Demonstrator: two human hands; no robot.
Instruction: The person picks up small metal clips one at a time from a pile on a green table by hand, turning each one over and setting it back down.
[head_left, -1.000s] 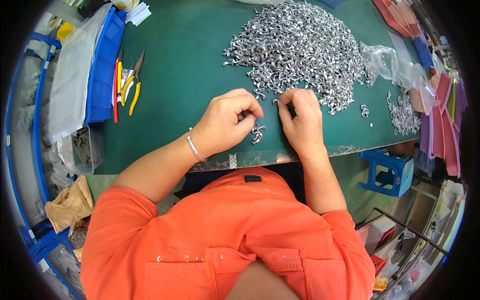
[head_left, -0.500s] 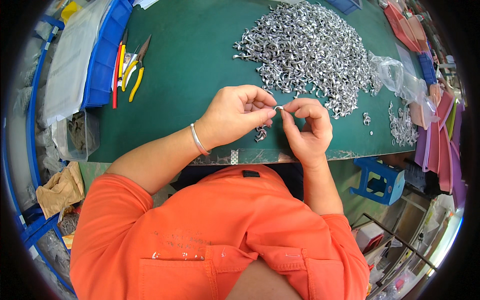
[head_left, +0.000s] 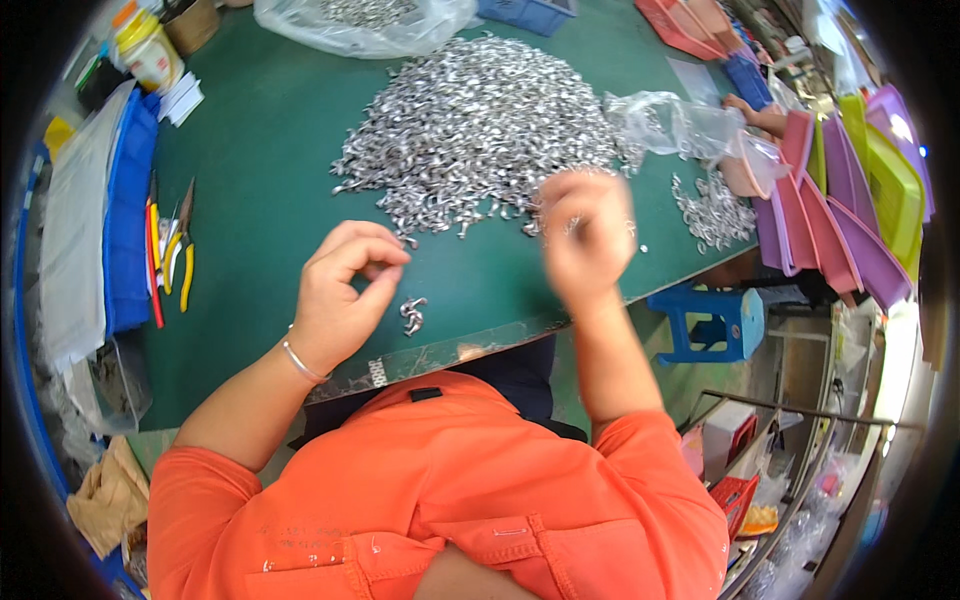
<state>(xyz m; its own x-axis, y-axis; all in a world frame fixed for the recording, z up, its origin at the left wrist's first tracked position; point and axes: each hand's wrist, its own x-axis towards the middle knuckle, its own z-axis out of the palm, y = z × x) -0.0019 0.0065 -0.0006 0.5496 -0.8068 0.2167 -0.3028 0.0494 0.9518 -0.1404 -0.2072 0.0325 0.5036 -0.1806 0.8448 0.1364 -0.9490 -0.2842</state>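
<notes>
My left hand [head_left: 350, 290], a silver bangle [head_left: 304, 362] on its wrist, hovers over the green table with fingers curled and thumb close to them. Whatever it pinches, if anything, is too small to make out. Smeared by motion, my right hand [head_left: 588, 238] is at the near right edge of a large heap of small curved silver metal pieces [head_left: 480, 120]; its fingers cannot be read. A few similar metal pieces [head_left: 412, 316] lie together by the table's front edge, just right of my left hand.
Pliers with yellow handles [head_left: 178, 250] lie beside a blue bin [head_left: 130, 220] at left. A smaller pile of metal pieces [head_left: 715, 212] and a clear plastic bag [head_left: 680, 125] are at right, near stacked coloured trays [head_left: 815, 200]. Another person's hand [head_left: 750, 115] shows there. A blue stool [head_left: 708, 325] stands below.
My hands, earlier together around a small curved metal piece, are now apart. The right one has moved toward the heap's near right edge. The view has shifted to the right.
</notes>
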